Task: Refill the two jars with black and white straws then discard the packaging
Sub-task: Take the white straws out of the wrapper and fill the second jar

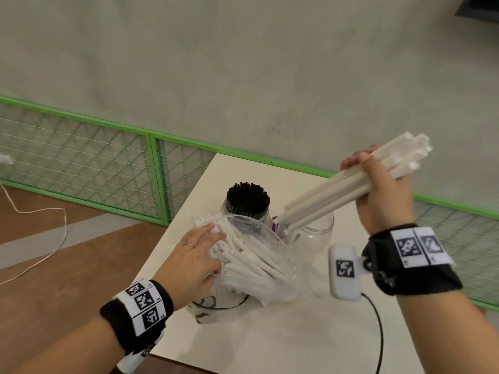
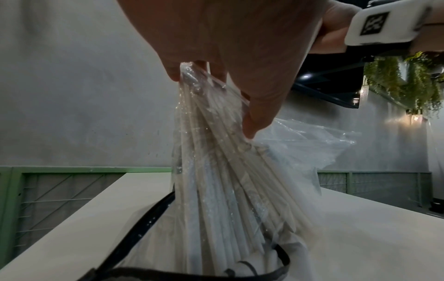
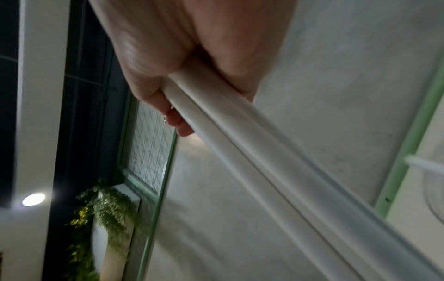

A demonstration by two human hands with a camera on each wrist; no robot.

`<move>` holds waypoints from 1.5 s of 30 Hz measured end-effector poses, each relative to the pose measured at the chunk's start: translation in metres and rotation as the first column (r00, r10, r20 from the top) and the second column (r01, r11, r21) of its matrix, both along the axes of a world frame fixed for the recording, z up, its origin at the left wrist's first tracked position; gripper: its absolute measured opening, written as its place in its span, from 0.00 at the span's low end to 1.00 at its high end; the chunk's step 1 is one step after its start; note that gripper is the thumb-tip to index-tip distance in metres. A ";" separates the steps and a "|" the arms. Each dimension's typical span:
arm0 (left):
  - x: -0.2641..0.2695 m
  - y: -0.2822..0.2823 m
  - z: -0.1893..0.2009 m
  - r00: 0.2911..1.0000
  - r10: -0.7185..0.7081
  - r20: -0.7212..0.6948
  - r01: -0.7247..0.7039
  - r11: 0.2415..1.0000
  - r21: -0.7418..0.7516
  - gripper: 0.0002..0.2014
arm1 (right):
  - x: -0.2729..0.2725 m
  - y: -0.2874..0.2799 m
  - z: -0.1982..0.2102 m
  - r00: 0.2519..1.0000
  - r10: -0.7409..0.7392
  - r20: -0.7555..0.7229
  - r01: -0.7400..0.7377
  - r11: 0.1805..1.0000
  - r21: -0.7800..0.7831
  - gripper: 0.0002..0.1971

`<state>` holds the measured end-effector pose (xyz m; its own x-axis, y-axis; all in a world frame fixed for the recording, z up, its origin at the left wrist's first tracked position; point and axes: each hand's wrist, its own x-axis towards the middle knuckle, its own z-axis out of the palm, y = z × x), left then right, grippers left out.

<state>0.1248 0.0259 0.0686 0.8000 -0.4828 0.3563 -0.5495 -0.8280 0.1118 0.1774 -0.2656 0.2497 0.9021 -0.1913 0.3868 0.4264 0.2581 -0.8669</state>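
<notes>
My right hand [image 1: 378, 184] grips a bundle of white straws [image 1: 334, 193], tilted, with its lower ends inside the mouth of an empty clear jar [image 1: 316, 236]. The same bundle [image 3: 276, 171] runs out of my fist in the right wrist view. A second jar [image 1: 247, 203] behind is packed with black straws. My left hand [image 1: 199, 255] holds the top of a clear plastic bag of white straws [image 1: 253, 263], which stands on the white table [image 1: 283, 338]. In the left wrist view, thumb and fingers pinch the bag [image 2: 216, 152] at its top.
A flattened clear wrapper with black markings [image 1: 216, 309] lies on the table under the bag. A green wire-mesh fence [image 1: 108, 163] runs behind the table along a grey wall. A black cable [image 1: 378, 333] crosses the table's right side. The table's left edge drops to a brown floor.
</notes>
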 end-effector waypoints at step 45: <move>-0.015 -0.027 0.043 0.796 0.031 -0.604 -0.475 0.650 -0.593 0.42 | -0.020 0.079 -0.173 0.955 0.100 -0.278 -0.271 -0.076 -0.960 0.39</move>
<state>0.1099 -0.0015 0.1115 0.9998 -0.0183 -0.0071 -0.0023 -0.4702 0.8826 0.1569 -0.1869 0.0771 0.8683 0.4887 -0.0847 0.4391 -0.8368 -0.3269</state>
